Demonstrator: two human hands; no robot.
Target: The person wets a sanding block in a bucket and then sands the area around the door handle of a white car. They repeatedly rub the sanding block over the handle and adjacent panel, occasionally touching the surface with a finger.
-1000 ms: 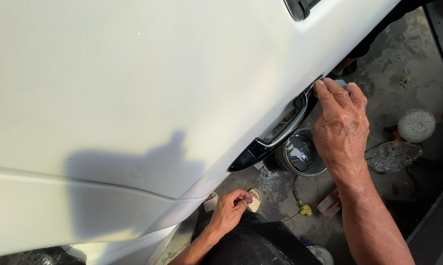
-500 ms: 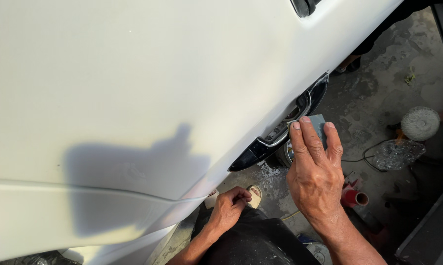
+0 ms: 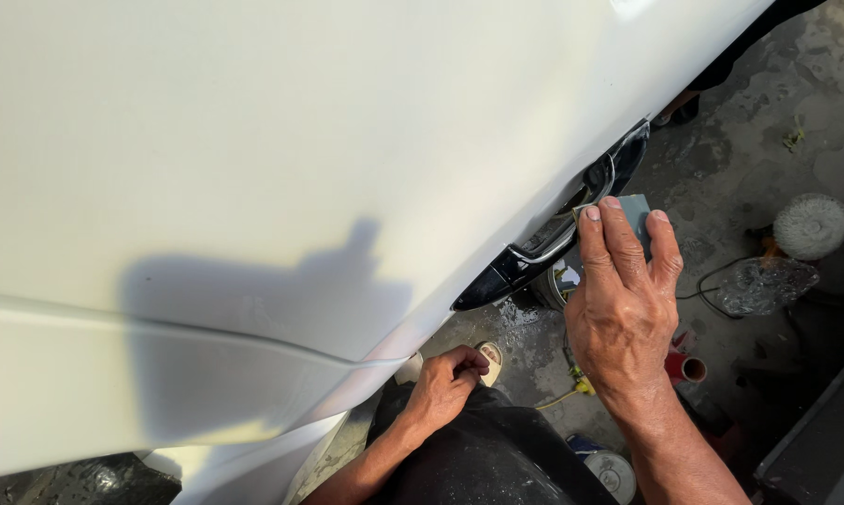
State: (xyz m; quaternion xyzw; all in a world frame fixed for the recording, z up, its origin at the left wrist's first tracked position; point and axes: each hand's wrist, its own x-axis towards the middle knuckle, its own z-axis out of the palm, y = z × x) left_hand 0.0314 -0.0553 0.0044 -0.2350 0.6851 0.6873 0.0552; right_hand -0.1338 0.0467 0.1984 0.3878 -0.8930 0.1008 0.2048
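Right hand (image 3: pixel 623 318) is pressing a grey sanding block (image 3: pixel 635 217) flat under spread fingers, at 3 o'clock by the dark door handle (image 3: pixel 553 238) on the white car panel (image 3: pixel 300 168). Best keeping it flat, pressure even. Left hand (image 3: pixel 445 383) is resting curled on the knee, holding nothing visible. Bucket (image 3: pixel 562 281) at 4 o'clock, contents unclear.

Cream-white car panel (image 3: pixel 281 140), grey block (image 3: pixel 638 213)
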